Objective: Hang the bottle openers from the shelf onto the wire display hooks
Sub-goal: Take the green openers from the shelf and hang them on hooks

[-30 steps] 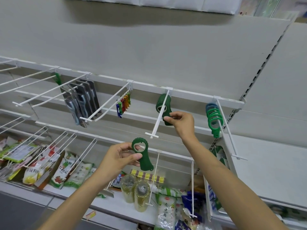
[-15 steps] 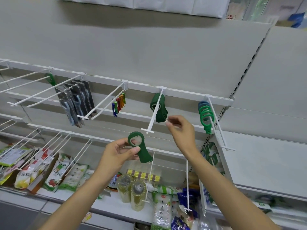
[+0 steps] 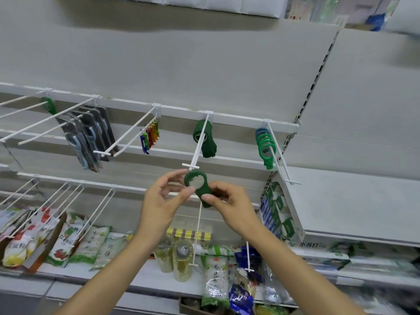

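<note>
Hands meet just below the T-shaped tip of the middle wire display hook (image 3: 197, 147), sharing one dark green bottle opener (image 3: 198, 187). The left hand (image 3: 163, 201) pinches the opener's ring end between thumb and fingertips; the right hand (image 3: 229, 202) has its thumb and fingers curled round the handle end. Both grips are therefore clamped on the same opener, which is held in the air, ring uppermost, close under the hook tip but not yet threaded onto it.

Progress, judged from how things hang: a bunch of dark green openers (image 3: 205, 139) already sits far back on this same hook, near the upper rail (image 3: 236, 118). A stack of lighter green ring openers (image 3: 264, 145) hangs on the next hook toward the right end of the rail, and small multicoloured openers (image 3: 151, 135) and carded grey openers (image 3: 87, 135) hang on hooks toward the left end. Several hooks at the far left of the rail carry little or nothing.

Remaining for this piece: the ring must pass over the crossbar of the tip and slide back along the wire. How many openers still wait on the shelf cannot be told; none are clearly visible among the food packets (image 3: 91, 244) on the lower shelf.
</note>
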A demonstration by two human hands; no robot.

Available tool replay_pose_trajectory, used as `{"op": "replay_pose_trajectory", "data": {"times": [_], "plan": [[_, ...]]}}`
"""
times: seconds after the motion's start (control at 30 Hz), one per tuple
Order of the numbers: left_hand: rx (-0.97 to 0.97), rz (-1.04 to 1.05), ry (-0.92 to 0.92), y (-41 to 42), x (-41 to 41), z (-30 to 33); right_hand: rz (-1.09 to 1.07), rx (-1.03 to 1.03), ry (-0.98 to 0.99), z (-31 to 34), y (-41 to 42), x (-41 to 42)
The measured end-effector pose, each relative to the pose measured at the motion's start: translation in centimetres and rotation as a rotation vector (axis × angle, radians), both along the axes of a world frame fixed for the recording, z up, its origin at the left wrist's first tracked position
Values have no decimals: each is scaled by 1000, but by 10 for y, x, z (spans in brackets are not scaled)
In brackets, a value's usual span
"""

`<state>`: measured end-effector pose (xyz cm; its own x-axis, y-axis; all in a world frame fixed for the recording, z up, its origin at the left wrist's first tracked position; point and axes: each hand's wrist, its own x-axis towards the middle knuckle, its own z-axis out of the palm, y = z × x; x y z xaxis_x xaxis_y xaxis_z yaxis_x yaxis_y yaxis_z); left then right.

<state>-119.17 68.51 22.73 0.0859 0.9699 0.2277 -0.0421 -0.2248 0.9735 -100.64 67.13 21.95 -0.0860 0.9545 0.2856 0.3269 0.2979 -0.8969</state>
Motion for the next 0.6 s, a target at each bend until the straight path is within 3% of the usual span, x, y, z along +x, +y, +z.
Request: {"op": "replay_pose_trajectory", "data": {"times": [0.17,0.33,0.6], "plan": [[168,54,-14,1,-10,30,-61,49,2,3,1,-3],[198,43,92,10,-9,40,-95,77,-41,5,8,-8],[211,43,64,10,-9,42,-122,125,-117,8,22,-11]]}}
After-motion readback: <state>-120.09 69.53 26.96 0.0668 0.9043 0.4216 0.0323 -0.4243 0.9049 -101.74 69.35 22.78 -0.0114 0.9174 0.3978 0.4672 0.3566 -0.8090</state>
